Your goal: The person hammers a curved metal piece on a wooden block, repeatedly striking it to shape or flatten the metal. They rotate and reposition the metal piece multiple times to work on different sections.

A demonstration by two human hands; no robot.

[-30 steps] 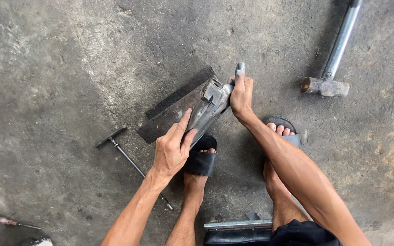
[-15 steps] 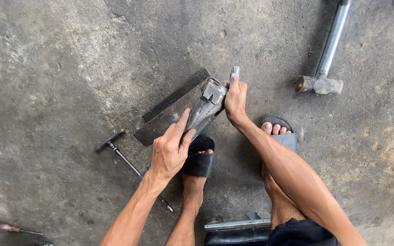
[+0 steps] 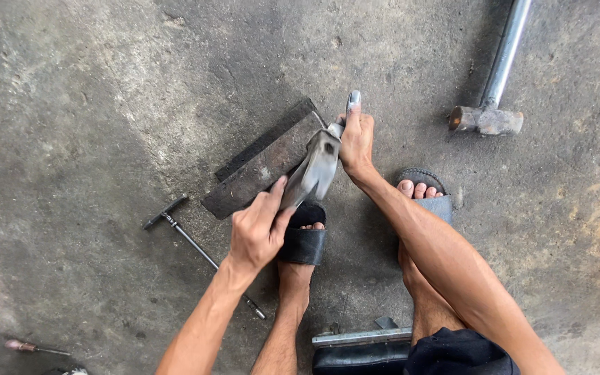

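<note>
L hand [image 3: 257, 232] grips lower end of bent metal bracket [image 3: 316, 169]; R hand [image 3: 357, 139] wrapped round top end w/ metal rod [image 3: 353, 101], over flat steel plate [image 3: 262, 167] on floor.

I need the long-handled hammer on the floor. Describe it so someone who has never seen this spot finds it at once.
Start at the flat dark metal plate on the concrete floor, then look right, past the right hand. The hammer lies near the top right corner; its blocky rusty head and thick silver pipe handle distinguish it from the thin black T-handle wrench.
</note>
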